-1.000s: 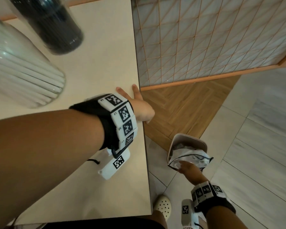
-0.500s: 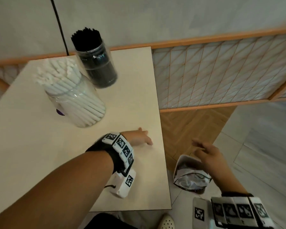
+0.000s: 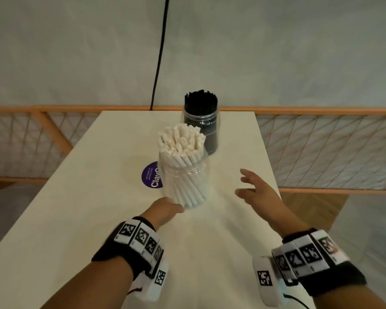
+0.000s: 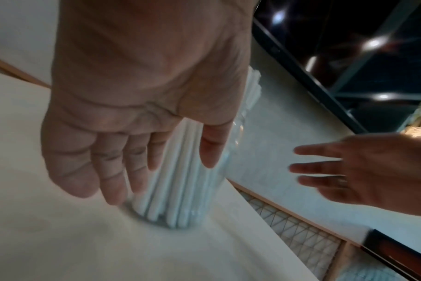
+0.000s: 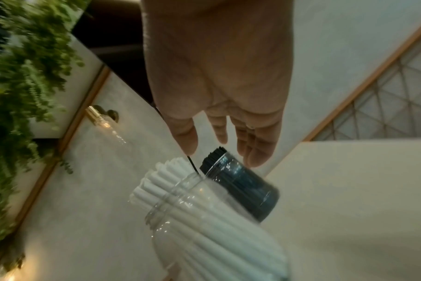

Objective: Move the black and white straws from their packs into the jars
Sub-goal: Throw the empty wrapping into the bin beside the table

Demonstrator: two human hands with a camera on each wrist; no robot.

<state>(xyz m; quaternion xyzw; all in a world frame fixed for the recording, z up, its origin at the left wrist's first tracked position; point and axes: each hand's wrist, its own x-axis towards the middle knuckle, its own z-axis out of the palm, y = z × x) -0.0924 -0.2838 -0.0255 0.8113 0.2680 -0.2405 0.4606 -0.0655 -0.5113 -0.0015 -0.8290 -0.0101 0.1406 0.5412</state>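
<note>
With both jars filled, left hand (image 3: pixel 165 208), fingers relaxed, touches the white-straw jar (image 3: pixel 183 181) at 6 o'clock, probably steadying it; right hand (image 3: pixel 257 192) hovers spread, empty, at 3 o'clock above the desk (image 3: pixel 76 219).

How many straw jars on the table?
2. The clear plastic jar of white straws stands mid-table, by the left hand; the clear jar of black straws stands behind it, near the far edge. None seem hidden.

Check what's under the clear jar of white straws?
A purple round sticker on the table shows beside the clear jar, running behind its base. The sticker's covered part and text are hidden.
</note>
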